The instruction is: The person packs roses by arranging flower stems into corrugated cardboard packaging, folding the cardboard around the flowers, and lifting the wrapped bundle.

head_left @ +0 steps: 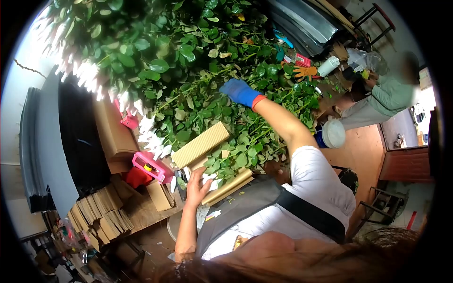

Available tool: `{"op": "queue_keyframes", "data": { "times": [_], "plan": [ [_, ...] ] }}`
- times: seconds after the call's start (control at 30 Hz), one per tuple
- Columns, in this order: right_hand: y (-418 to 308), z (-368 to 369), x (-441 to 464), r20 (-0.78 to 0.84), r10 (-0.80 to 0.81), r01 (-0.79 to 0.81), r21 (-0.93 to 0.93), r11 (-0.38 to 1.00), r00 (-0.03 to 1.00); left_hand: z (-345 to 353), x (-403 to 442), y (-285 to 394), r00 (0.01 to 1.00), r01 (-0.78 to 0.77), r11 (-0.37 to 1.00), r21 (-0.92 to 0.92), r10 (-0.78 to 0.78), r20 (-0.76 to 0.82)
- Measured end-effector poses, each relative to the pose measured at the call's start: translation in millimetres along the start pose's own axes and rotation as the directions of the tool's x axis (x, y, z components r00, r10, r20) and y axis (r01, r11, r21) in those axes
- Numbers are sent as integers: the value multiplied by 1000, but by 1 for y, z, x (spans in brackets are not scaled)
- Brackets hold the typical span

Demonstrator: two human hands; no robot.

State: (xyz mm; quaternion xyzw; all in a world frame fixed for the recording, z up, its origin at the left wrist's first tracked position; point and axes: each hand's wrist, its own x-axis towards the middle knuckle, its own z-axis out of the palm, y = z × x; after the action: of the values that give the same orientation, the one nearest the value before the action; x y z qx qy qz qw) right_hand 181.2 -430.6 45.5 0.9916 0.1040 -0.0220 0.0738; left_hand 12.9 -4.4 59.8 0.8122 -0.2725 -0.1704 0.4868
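My left hand [197,187] is bare and open. Its fingers are stretched out near the lower edge of a ribbed cardboard piece [200,145], beside white bits and leaves. My right hand [239,92], in a blue glove with a red cuff, reaches into the leafy stems [203,108], which look like roses. Its fingers look bent together among the leaves; what they hold, if anything, is hidden. A gold-coloured roll or edge [229,186] lies between my body and the stems. Many stems have white-wrapped ends [89,78] on the left.
A pink tape dispenser [153,166] and stacked cardboard pieces [101,212] are at the left of the wooden table [148,218]. An orange glove [304,72] and a white bottle [329,66] lie at upper right. A bucket [333,133] stands near another person [389,94].
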Motion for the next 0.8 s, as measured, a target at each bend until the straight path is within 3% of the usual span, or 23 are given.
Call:
{"op": "queue_keyframes", "data": {
  "times": [0.07, 0.1, 0.17, 0.23, 0.33, 0.37, 0.47, 0.5, 0.53, 0.57, 0.6, 0.7, 0.8],
  "plan": [
    [9, -48, -16, -78, -43, 44, 11, 999, 996, 0, 0, -2, 1000, -18, 1000, -2, 18, -1],
    [11, -67, -24, -259, -107, 124, 50, 991, 960, 0, 1, -3, 1000, -23, 1000, -2, 23, -9],
    [4, -132, -33, -307, -81, 94, 25, 995, 948, -1, 1, -2, 1000, -27, 1000, 13, 27, -12],
    [1, -183, -43, -569, -133, 85, -111, 990, 811, -2, 2, 0, 1000, -5, 1000, 14, 5, 2],
    [6, -216, -44, -754, -190, 61, -196, 979, 628, -2, 2, 2, 1000, -21, 1000, 22, 21, -7],
    [7, -206, -47, -699, -115, 36, -126, 991, 705, -2, 2, 0, 999, -31, 999, 25, 32, -11],
    [8, -117, -39, -496, -164, -25, -352, 936, 853, 0, 1, -1, 999, -44, 998, 36, 45, -20],
    [5, -87, -51, -280, -67, -20, -297, 955, 958, -2, 2, -1, 999, -32, 999, 30, 33, -17],
    [-1, -70, -65, -38, 17, -26, -244, 969, 999, -2, 3, -2, 1000, -18, 1000, 21, 19, -16],
    [-8, -77, -71, 215, 83, -45, -176, 983, 973, 0, -1, -2, 1000, 5, 1000, 8, -4, -11],
    [-13, -89, -77, 459, 127, -84, -113, 990, 879, 0, -1, -2, 999, -35, 999, 29, 36, -22],
    [-21, -117, -88, 281, 242, -268, 60, 961, 929, -2, 0, 4, 999, -48, 998, 43, 49, -18],
    [-29, -133, -90, -93, 81, -52, 278, 959, 992, -3, 0, 3, 1000, -28, 1000, 3, 28, -13]
  ]
}}
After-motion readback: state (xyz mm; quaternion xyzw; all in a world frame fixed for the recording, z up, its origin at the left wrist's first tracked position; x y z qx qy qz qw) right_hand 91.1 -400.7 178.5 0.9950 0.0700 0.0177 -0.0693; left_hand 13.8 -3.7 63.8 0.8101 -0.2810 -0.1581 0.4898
